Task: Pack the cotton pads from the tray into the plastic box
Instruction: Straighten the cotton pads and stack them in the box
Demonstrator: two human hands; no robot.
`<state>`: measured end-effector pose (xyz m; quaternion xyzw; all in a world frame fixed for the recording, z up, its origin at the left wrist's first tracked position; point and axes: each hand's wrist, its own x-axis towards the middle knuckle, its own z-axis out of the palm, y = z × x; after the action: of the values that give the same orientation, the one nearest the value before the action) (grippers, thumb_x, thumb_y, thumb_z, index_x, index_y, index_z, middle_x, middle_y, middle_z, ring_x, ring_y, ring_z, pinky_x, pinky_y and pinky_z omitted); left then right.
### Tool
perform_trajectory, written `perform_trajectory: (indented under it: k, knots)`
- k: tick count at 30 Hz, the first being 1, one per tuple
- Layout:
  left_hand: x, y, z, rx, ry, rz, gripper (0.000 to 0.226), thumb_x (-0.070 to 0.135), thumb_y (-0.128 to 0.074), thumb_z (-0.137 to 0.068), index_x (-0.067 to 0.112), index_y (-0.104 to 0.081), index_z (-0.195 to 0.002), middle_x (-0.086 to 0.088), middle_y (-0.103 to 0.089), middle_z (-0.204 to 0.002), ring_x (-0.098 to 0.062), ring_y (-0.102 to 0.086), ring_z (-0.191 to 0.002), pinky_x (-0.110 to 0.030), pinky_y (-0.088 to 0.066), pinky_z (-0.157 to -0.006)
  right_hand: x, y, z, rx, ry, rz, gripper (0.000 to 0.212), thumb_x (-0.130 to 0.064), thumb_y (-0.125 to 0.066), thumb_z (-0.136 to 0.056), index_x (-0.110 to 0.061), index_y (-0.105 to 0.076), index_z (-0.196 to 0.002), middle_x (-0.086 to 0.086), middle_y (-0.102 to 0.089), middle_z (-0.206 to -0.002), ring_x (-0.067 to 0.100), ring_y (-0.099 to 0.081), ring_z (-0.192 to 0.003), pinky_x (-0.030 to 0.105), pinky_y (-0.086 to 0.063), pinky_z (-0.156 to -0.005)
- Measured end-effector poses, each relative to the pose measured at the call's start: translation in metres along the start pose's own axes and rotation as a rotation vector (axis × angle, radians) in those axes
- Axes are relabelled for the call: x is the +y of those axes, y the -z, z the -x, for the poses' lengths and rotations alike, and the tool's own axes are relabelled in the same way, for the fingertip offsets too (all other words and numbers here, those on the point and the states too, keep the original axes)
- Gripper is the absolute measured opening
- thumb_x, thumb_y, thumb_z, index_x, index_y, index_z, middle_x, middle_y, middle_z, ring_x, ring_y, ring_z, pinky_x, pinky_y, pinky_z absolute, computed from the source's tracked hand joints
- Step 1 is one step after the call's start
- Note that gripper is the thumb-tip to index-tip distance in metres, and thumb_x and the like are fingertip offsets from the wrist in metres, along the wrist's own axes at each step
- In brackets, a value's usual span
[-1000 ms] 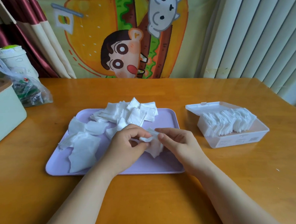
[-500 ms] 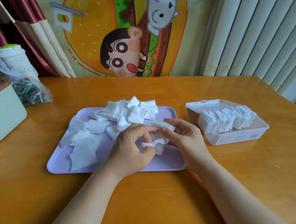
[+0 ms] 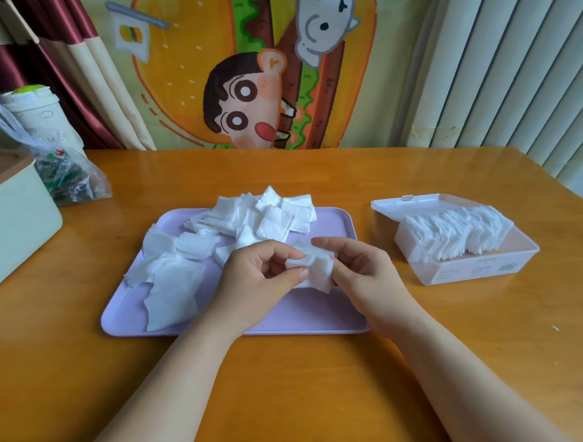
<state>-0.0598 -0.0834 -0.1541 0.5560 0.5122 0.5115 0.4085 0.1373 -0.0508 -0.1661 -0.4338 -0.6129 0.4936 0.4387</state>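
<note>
A lilac tray lies in the middle of the wooden table. Several loose white cotton pads are heaped on its back and left parts. Over the tray's right half, my left hand and my right hand both pinch the same small bunch of cotton pads, held just above the tray. To the right stands the clear plastic box, lid open toward the back, with a row of cotton pads standing on edge inside it.
A pale green container with a brown top sits at the left edge. Behind it lie a clear plastic bag and a white cup. Curtains and a cartoon cloth hang along the table's far edge.
Both hands have lifted slightly off the tray with the bunch of pads. The fingers have regripped it, and the pads now sit gathered between both thumbs and fingertips.
</note>
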Motion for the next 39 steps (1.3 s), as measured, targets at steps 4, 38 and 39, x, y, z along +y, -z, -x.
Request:
perform_trajectory:
  k: [4, 38, 39]
  knots:
    - [-0.001, 0.001, -0.001, -0.009, 0.006, -0.05, 0.027, 0.002, -0.087, -0.081, 0.026, -0.079, -0.089, -0.025, -0.071, -0.086, -0.019, -0.061, -0.073, -0.04, -0.055, -0.073, 0.003, 0.0, -0.001, -0.016, 0.034, -0.014, 0.026, -0.023, -0.061, -0.103, -0.029, -0.076, -0.122, 0.028, -0.075, -0.103, 0.051, -0.066, -0.086, 0.072, -0.052, -0.085]
    - [0.021, 0.036, 0.018, 0.062, 0.0, -0.666, 0.034, 0.026, -0.068, -0.096, 0.026, -0.067, -0.129, 0.011, -0.066, -0.123, -0.01, -0.061, -0.115, -0.033, -0.052, -0.1, -0.01, -0.039, 0.013, 0.12, -0.019, 0.269, 0.05, -0.014, -0.07, -0.097, -0.028, -0.058, -0.143, -0.007, -0.066, -0.123, 0.009, -0.065, -0.106, 0.018, -0.048, -0.084]
    - [0.023, 0.047, 0.024, 0.124, -0.025, -0.813, 0.032, 0.029, -0.067, -0.096, 0.025, -0.068, -0.128, 0.009, -0.064, -0.127, -0.016, -0.058, -0.12, -0.038, -0.05, -0.101, -0.012, -0.04, 0.013, 0.119, -0.021, 0.27, 0.049, -0.015, -0.071, -0.096, -0.027, -0.059, -0.142, -0.007, -0.066, -0.124, 0.009, -0.065, -0.107, 0.018, -0.049, -0.085]
